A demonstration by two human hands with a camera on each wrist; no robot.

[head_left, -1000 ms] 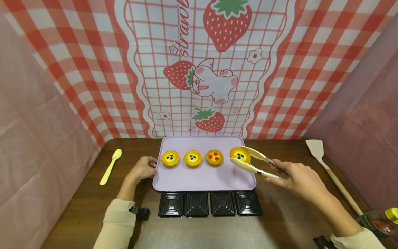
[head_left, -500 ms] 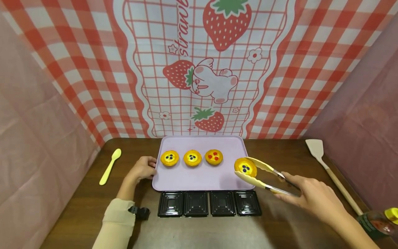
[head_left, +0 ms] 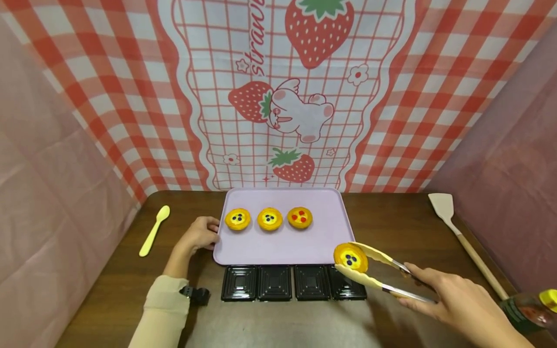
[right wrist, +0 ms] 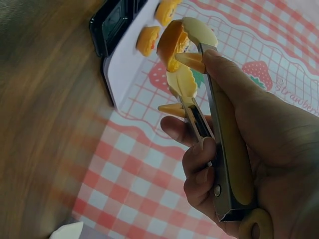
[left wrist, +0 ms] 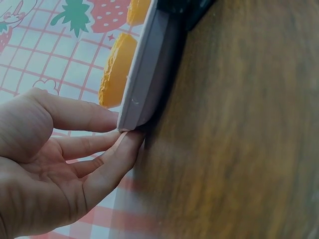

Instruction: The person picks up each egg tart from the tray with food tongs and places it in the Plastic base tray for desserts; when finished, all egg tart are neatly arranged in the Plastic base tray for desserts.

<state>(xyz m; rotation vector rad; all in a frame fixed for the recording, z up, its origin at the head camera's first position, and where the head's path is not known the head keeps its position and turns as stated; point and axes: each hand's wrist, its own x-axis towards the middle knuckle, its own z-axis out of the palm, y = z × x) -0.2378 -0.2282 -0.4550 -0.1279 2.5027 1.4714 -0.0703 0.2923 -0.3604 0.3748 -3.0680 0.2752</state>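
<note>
My right hand [head_left: 463,299] grips a pair of tongs [head_left: 387,278] with cream scalloped tips. Between those tips an egg tart [head_left: 350,258] with blue berries is held, over the tray's near right corner and the rightmost black box. My left hand [head_left: 201,234] pinches the left rim of the lilac tray [head_left: 261,249]; in the left wrist view the thumb [left wrist: 84,115] is on the rim's upper side and fingers are at its underside. On the tray stand two blueberry tarts [head_left: 237,219] and one red-topped tart [head_left: 300,218]. The right wrist view shows the tongs' arms [right wrist: 224,149] within curled fingers.
Several black square plastic boxes [head_left: 275,283] form a row along the tray's near edge. A yellow spoon [head_left: 154,231] lies at the left. At the right lie a spatula [head_left: 472,253] and a bottle with a yellow cap [head_left: 528,311]. A checked strawberry cloth [head_left: 278,96] hangs behind.
The tongs and the blueberry tart have moved from the tray's right part toward me and slightly right, over the rightmost box. My left hand has stayed at the tray's rim.
</note>
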